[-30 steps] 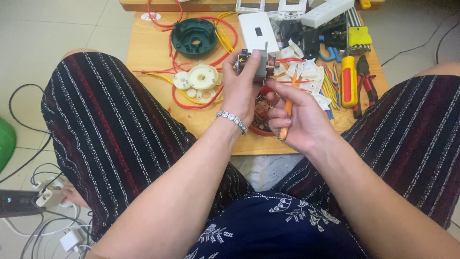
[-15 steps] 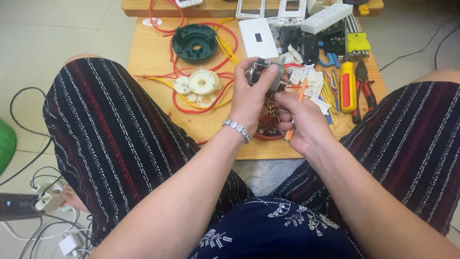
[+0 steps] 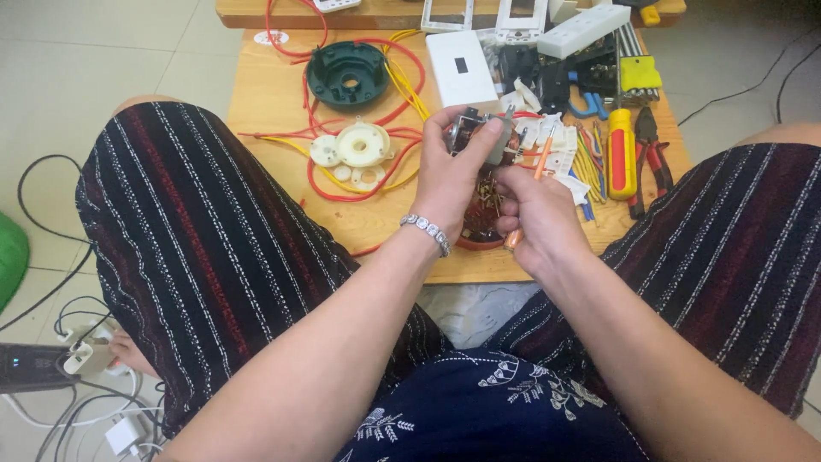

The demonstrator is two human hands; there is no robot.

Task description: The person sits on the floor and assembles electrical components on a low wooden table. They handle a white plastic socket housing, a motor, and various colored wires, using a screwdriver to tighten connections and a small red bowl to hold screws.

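Observation:
My left hand point(image 3: 453, 175), with a metal bracelet on its wrist, grips a small grey switch part point(image 3: 475, 135) above the low wooden table point(image 3: 282, 197). My right hand point(image 3: 539, 218) holds a small orange-handled screwdriver point(image 3: 536, 175), its tip pointing up at the part. Below both hands sits a small brown dish point(image 3: 481, 229) with several screws in it, partly hidden by my fingers.
On the table lie a dark green round housing point(image 3: 348, 74), white round plastic pieces point(image 3: 352, 147), red and yellow wires point(image 3: 389, 103), a white switch plate point(image 3: 462, 70), a red and yellow screwdriver point(image 3: 622, 150) and red pliers point(image 3: 648, 158). Cables and a power strip point(image 3: 34, 366) lie on the floor left.
The hands have drawn closer together over the dish. The orange screwdriver has swung from pointing down by my right hand to pointing up at the grey part.

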